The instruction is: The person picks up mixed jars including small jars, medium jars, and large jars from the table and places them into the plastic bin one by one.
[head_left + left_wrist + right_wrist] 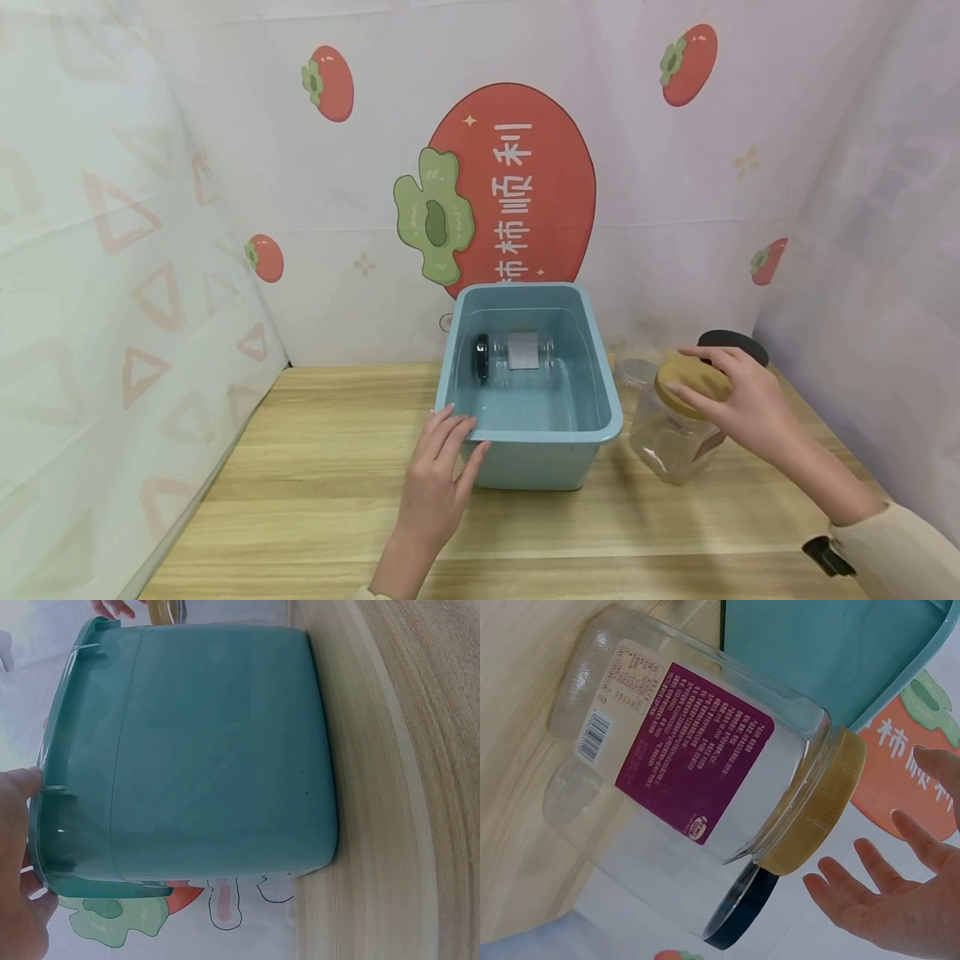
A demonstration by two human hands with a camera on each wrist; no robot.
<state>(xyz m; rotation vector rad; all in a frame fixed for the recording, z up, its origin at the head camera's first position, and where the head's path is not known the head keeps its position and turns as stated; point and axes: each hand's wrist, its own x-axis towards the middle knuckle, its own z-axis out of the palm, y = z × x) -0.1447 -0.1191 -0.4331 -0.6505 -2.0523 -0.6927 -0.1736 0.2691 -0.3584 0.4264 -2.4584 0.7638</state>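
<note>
A blue plastic bin (528, 462) stands on the table, a clear jar (523, 352) with a black lid lying on its side inside. My left hand (433, 482) rests on the bin's near left corner, fingertips on the rim. To the right of the bin stands a clear jar with a gold lid (814, 810) and a maroon label (697, 742). Over that lid hovers my right hand (738, 400), thumb and fingers spread. In the right wrist view a gap shows between these fingers and the lid, and nothing is held.
Behind the gold-lidded jar is another clear jar with a black lid (731, 343). A clear container (637, 371) stands close to the bin's right side. Wood-grain table (330, 467) lies beneath, and a printed cloth (630, 167) hangs behind and along both sides.
</note>
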